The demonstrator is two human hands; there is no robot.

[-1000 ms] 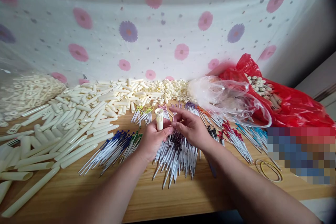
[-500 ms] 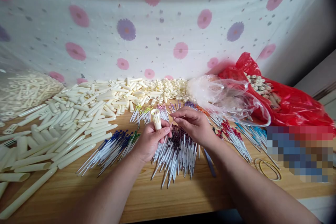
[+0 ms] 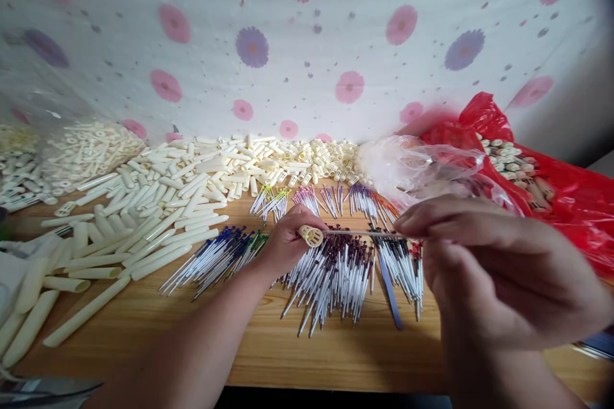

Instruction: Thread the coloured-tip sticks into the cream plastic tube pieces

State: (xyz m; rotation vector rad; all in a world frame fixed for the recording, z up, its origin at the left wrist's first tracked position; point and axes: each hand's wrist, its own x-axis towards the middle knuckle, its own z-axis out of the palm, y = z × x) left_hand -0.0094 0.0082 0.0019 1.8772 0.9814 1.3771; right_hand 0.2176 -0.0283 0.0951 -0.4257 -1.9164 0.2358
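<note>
My left hand (image 3: 283, 246) is closed round a short cream plastic holder (image 3: 311, 236) whose perforated end faces right. My right hand (image 3: 489, 262), large and close to the camera, pinches the far end of a thin pen refill (image 3: 359, 234) that runs level from my fingertips to the holder's open end. Both hands hover over a pile of dark-tipped white refills (image 3: 336, 271) on the wooden table (image 3: 297, 351). Blue-tipped refills (image 3: 211, 259) lie just left of my left hand.
Cream tubes (image 3: 158, 204) cover the table's left side, small cream ring parts (image 3: 326, 163) lie at the back. Bunches of coloured refills (image 3: 330, 198) sit behind the hands. A clear bag (image 3: 412, 169) and a red bag (image 3: 566, 198) stand right. A flowered sheet (image 3: 297, 45) hangs behind.
My right hand pulled back toward the camera and right, drawing out a refill. My left hand tipped the holder from upright to sideways. The view shifted left.
</note>
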